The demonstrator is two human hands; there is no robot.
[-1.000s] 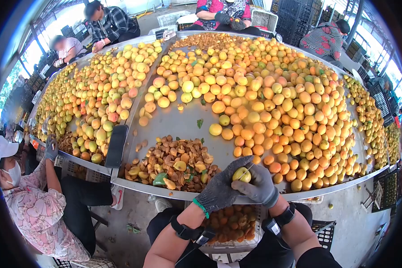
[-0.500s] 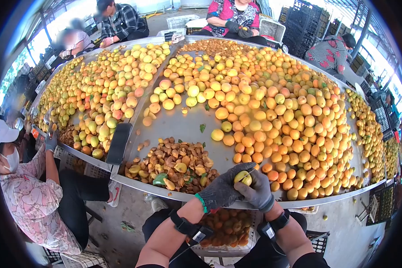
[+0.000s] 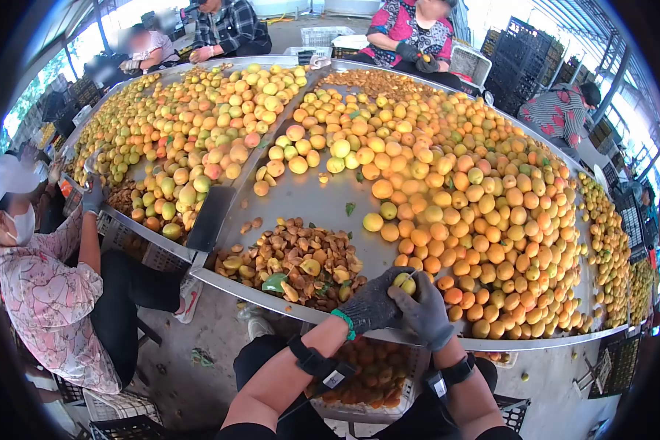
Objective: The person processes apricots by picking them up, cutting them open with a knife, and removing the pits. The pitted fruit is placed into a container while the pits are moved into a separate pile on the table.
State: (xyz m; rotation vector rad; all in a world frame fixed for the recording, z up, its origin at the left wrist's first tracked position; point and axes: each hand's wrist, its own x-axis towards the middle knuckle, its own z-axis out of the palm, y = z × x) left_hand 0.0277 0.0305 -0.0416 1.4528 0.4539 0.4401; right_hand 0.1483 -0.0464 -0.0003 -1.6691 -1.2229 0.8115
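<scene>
A greenish-yellow apricot [image 3: 404, 283] is held between my two gloved hands above the near rim of the metal table. My left hand [image 3: 368, 303], in a dark knit glove with a green cuff, is closed around its left side. My right hand [image 3: 425, 314], in a grey glove, has its fingers bent against the fruit's right side. A thin, light sliver shows at the top of the apricot, too small to make out. Left of my hands lies a heap of brown pits and apricot pieces [image 3: 301, 258] with some leaves.
Whole apricots [image 3: 484, 220] cover much of the metal table [image 3: 312, 202]. A dark flat bar [image 3: 211, 218] lies along the divider at left. Below my hands stands a crate of apricot halves [image 3: 378, 370]. A masked co-worker [image 3: 48, 308] sits at left; others sit across the table.
The camera view has shifted, so the table appears farther right. My hands have turned the apricot; the dark line seen on it before is less visible now.
</scene>
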